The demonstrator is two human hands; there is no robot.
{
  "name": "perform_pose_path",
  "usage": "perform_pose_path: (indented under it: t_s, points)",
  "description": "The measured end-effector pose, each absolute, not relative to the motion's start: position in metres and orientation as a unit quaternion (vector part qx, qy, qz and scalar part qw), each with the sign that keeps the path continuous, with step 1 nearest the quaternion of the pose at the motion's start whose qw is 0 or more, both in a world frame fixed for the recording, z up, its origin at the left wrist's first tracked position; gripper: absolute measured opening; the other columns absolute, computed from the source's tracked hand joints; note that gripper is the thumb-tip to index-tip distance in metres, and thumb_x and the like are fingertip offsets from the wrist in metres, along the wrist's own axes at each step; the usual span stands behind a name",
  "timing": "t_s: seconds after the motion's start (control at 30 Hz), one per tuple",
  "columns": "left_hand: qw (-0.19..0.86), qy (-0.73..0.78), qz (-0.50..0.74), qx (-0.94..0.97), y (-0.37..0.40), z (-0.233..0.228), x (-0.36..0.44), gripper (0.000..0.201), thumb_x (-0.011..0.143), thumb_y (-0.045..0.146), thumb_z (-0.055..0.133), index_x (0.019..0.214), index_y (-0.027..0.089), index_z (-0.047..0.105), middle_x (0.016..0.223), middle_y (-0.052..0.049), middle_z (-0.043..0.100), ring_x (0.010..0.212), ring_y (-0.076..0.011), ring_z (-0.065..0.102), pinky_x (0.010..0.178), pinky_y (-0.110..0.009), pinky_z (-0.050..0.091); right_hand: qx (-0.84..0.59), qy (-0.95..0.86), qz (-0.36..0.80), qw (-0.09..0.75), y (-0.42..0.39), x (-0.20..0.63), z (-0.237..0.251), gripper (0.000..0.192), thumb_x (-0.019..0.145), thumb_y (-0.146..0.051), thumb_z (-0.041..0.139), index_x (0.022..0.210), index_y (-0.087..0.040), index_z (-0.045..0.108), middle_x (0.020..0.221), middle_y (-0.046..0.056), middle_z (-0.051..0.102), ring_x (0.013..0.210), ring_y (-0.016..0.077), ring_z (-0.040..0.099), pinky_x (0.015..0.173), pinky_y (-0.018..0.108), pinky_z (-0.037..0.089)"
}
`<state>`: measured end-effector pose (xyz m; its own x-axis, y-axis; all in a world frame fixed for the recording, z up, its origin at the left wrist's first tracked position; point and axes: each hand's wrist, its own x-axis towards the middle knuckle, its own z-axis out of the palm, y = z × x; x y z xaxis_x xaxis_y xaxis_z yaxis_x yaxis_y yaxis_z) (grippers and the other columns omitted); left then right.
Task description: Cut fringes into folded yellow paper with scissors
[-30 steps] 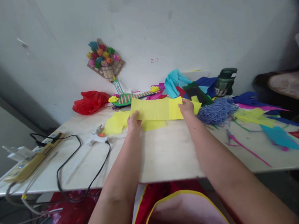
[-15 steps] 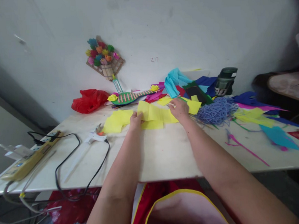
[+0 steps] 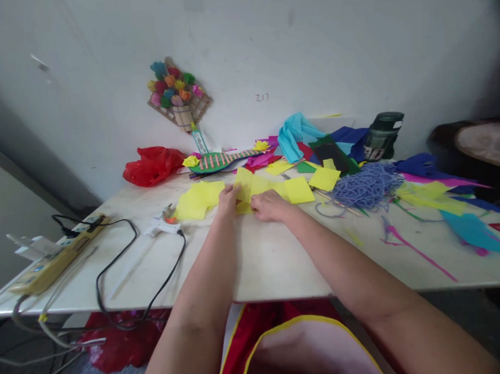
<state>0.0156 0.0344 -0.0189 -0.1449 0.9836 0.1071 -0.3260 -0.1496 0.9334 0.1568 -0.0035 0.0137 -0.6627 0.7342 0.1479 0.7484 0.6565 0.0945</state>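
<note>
A strip of yellow paper (image 3: 275,188) lies crumpled on the white table (image 3: 280,258), folded over near its left end. My left hand (image 3: 229,200) pinches that left end. My right hand (image 3: 269,205) rests close beside it, fingers closed on the same yellow paper just to the right. More yellow paper (image 3: 197,198) lies to the left of my left hand, and a loose yellow square (image 3: 324,178) sits further right.
A glue gun (image 3: 161,226) with a black cord and a power strip (image 3: 51,261) lie at the left. A red bag (image 3: 153,164), a paper flower craft (image 3: 223,159), coloured paper scraps, purple yarn (image 3: 366,182) and a dark green bottle (image 3: 382,136) crowd the back and right.
The yellow strip was held stretched out and raised between both hands. My right hand has moved left toward my left hand, and the strip now lies folded and crumpled on the table.
</note>
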Motion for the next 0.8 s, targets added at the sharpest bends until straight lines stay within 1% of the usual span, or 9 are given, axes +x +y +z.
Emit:
perform_pose_path:
  t_s: [0.07,0.13,0.23,0.33,0.4,0.5,0.6,0.7,0.8]
  points:
    - [0.509,0.407,0.643,0.401,0.034,-0.018,0.013,0.020,0.055,0.025,0.066,0.070,0.015,0.058,0.056,0.000,0.056,0.053,-0.0124,0.054,0.052,-0.023,0.043,-0.408,-0.910,-0.060,0.055,-0.003,0.156,0.015,0.022,0.070,-0.019,0.050,0.080,-0.020,0.069,0.088,0.008,0.067,0.079,0.0200,0.060,0.062,0.026,0.037]
    - [0.508,0.417,0.648,0.385,0.035,-0.017,0.011,0.016,0.055,0.022,0.065,0.068,0.015,0.058,0.055,0.000,0.056,0.052,-0.0133,0.055,0.052,-0.024,0.044,-0.407,-0.910,-0.012,0.077,-0.002,0.160,0.019,0.020,0.067,-0.019,0.051,0.076,-0.021,0.069,0.082,0.006,0.068,0.075,0.0193,0.060,0.059,0.026,0.037]
    - [0.502,0.455,0.646,0.353,0.038,-0.018,0.009,0.011,0.055,0.017,0.062,0.063,0.016,0.056,0.055,-0.001,0.057,0.051,-0.0153,0.056,0.053,-0.028,0.046,-0.401,-0.895,0.132,0.144,0.004,0.174,0.027,0.016,0.062,-0.019,0.056,0.070,-0.022,0.069,0.071,0.000,0.068,0.066,0.0153,0.058,0.057,0.023,0.038]
    - [0.492,0.489,0.641,0.327,0.045,-0.020,0.008,0.009,0.054,0.014,0.062,0.059,0.016,0.055,0.055,-0.002,0.057,0.056,-0.0186,0.059,0.056,-0.031,0.047,-0.362,-0.842,0.283,0.282,0.013,0.191,0.031,0.012,0.059,-0.023,0.060,0.067,-0.018,0.068,0.062,-0.001,0.064,0.061,0.0127,0.055,0.056,0.022,0.040]
    - [0.483,0.514,0.641,0.302,0.048,-0.021,0.007,0.008,0.056,0.016,0.062,0.059,0.016,0.055,0.054,-0.002,0.057,0.060,-0.0198,0.061,0.059,-0.031,0.048,-0.358,-0.775,0.326,0.406,0.020,0.199,0.030,0.014,0.060,-0.027,0.062,0.067,-0.017,0.068,0.064,-0.001,0.064,0.062,0.0125,0.055,0.059,0.023,0.042]
    - [0.498,0.521,0.626,0.300,0.048,-0.021,0.007,0.011,0.057,0.019,0.064,0.061,0.017,0.055,0.053,-0.003,0.057,0.063,-0.0203,0.062,0.061,-0.033,0.049,-0.372,-0.673,0.350,0.535,0.029,0.204,0.025,0.015,0.058,-0.029,0.065,0.068,-0.017,0.067,0.066,-0.001,0.065,0.063,0.0122,0.056,0.065,0.026,0.044]
    - [0.509,0.520,0.607,0.320,0.046,-0.020,0.008,0.014,0.055,0.015,0.064,0.065,0.016,0.054,0.055,-0.003,0.058,0.064,-0.0213,0.062,0.063,-0.036,0.050,-0.396,-0.610,0.349,0.591,0.035,0.203,0.020,0.015,0.054,-0.027,0.068,0.065,-0.017,0.066,0.065,-0.001,0.065,0.062,0.0125,0.057,0.065,0.028,0.046]
    - [0.493,0.544,0.592,0.332,0.045,-0.020,0.007,0.018,0.053,0.008,0.063,0.063,0.017,0.051,0.055,-0.003,0.058,0.065,-0.0230,0.062,0.063,-0.038,0.050,-0.433,-0.584,0.331,0.602,0.035,0.203,0.019,0.018,0.055,-0.028,0.068,0.068,-0.016,0.066,0.062,-0.001,0.063,0.050,0.0114,0.055,0.050,0.025,0.045]
    - [0.489,0.545,0.582,0.354,0.045,-0.023,0.004,0.021,0.052,0.006,0.063,0.063,0.017,0.050,0.061,-0.005,0.059,0.068,-0.0246,0.063,0.064,-0.039,0.049,-0.456,-0.565,0.323,0.607,0.035,0.203,0.020,0.022,0.058,-0.032,0.065,0.073,-0.015,0.065,0.057,-0.001,0.060,0.039,0.0105,0.052,0.035,0.022,0.037]
